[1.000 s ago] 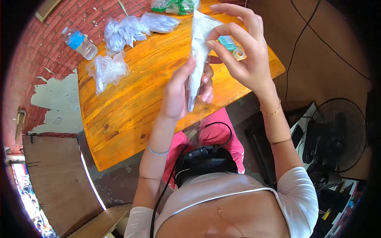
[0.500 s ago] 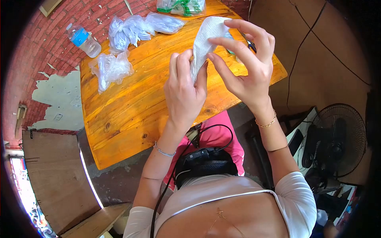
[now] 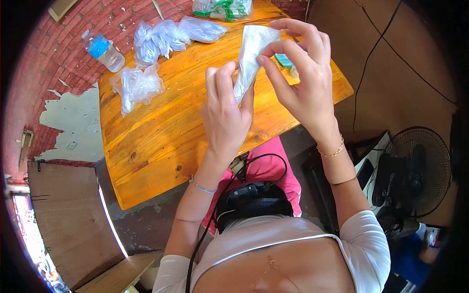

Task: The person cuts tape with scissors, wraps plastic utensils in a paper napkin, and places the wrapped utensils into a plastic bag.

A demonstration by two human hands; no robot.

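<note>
A white textured paper napkin (image 3: 249,58), folded into a narrow tapering strip, is held up above the wooden table (image 3: 161,127). My left hand (image 3: 224,112) is closed around its lower end, thumb on the near side. At the upper right edge, my right hand (image 3: 308,80) pinches the paper between thumb and fingertips. Whether anything lies inside the folds cannot be seen. Behind the right hand, a small teal packet (image 3: 283,60) rests on the tabletop, partly covered by the fingers.
Clear plastic bags (image 3: 159,41) with pale contents lie at the table's far left, beside a smaller crumpled bag (image 3: 139,88). A water bottle (image 3: 102,51) stands at the left edge. A green-and-white bag (image 3: 222,9) sits at the back. A fan (image 3: 415,171) is at right.
The napkin's upper part has become narrower and flatter, its top edge now straighter. My right hand has shifted slightly, with its fingers curled closer along the paper's edge. My left hand has barely moved.
</note>
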